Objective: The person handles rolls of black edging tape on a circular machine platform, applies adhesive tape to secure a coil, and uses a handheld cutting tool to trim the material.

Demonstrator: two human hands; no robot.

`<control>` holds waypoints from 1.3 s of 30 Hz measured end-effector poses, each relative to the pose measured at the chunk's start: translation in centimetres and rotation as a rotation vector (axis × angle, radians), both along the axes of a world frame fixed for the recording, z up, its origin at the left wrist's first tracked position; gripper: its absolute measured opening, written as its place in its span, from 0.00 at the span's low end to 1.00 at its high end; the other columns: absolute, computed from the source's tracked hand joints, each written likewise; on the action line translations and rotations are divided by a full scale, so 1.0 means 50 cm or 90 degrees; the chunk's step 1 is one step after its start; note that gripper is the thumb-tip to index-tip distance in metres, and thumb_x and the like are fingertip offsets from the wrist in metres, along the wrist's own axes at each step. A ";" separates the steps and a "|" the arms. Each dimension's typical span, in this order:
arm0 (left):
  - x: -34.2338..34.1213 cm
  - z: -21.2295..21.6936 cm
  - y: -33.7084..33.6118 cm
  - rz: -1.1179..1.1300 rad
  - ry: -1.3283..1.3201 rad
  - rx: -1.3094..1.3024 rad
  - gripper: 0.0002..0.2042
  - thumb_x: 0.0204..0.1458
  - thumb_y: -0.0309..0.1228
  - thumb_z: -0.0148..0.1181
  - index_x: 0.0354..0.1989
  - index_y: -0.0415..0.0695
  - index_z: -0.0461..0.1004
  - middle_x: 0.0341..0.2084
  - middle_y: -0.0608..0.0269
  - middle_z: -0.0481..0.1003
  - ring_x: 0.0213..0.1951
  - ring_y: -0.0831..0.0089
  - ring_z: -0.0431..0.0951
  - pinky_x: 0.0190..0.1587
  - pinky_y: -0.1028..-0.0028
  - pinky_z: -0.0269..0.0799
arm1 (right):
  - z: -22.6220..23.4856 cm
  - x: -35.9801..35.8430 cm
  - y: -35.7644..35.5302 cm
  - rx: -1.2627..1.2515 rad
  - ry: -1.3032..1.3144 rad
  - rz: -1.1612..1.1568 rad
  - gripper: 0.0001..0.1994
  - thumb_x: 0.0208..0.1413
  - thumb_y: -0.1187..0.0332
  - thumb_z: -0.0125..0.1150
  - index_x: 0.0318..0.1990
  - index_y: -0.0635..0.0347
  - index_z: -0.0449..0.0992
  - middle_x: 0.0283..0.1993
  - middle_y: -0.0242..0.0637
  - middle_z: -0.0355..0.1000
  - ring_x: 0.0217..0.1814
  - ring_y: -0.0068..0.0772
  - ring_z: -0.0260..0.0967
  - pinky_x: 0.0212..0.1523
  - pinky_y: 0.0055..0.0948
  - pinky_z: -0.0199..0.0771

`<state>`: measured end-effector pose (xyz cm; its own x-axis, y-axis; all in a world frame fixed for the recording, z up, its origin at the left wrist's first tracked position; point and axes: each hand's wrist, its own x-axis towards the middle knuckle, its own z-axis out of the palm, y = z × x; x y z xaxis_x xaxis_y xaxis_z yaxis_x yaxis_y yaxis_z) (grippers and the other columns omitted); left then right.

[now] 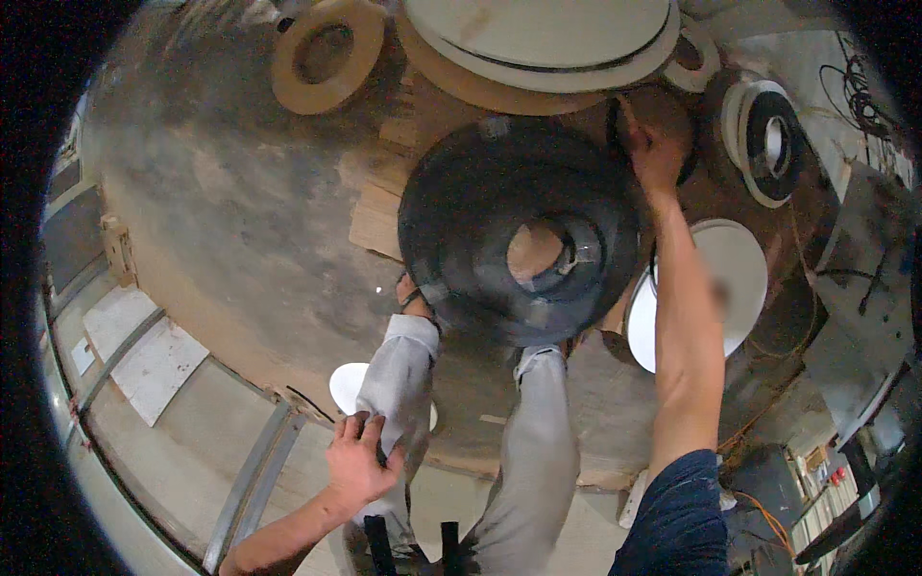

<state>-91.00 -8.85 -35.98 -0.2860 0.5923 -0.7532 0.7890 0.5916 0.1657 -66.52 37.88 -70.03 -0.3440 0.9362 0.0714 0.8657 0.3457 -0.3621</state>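
Observation:
A large black ring-shaped coil (461, 211), with a round hole low on its right side, lies on the floor just beyond my feet. My right arm stretches past its right side. At the far end, my right hand (656, 158) is closed at the edge of a dark round piece (680, 125), one finger reaching along it; the grip is partly hidden. Lower left, my left hand (357, 461) rests on my grey trouser leg (394, 384) near the knee, fingers apart, with a dark patch beside the thumb that I cannot make out.
Large pale discs (547, 34) lie at the far side, with a brown ring (327, 58) to their left. Black-and-white rings (764, 144) and pale round plates (735, 278) lie to the right. Boards (377, 221) sit left of the coil. An orange cable (768, 518) runs lower right.

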 end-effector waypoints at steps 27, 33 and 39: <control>0.031 -0.032 0.022 -0.019 -0.038 -0.079 0.22 0.44 0.40 0.62 0.45 0.38 0.77 0.43 0.43 0.74 0.49 0.45 0.73 0.47 0.52 0.75 | 0.070 0.003 -0.100 -0.284 0.306 -0.231 0.14 0.60 0.63 0.53 0.27 0.64 0.74 0.23 0.34 0.69 0.25 0.27 0.63 0.29 0.30 0.64; 0.033 -0.075 -0.016 -0.009 0.009 -0.214 0.23 0.49 0.43 0.58 0.47 0.39 0.77 0.47 0.44 0.73 0.53 0.47 0.72 0.51 0.55 0.74 | 0.303 0.137 -0.558 -0.676 0.174 -0.188 0.22 0.62 0.51 0.52 0.44 0.63 0.76 0.39 0.46 0.78 0.40 0.44 0.73 0.45 0.37 0.71; 0.044 -0.072 0.004 0.005 0.007 -0.275 0.22 0.51 0.43 0.56 0.49 0.41 0.77 0.50 0.47 0.75 0.54 0.53 0.74 0.54 0.58 0.73 | 0.586 0.315 -0.846 -0.944 0.240 -0.680 0.28 0.61 0.48 0.55 0.49 0.70 0.75 0.51 0.46 0.73 0.52 0.39 0.69 0.56 0.39 0.68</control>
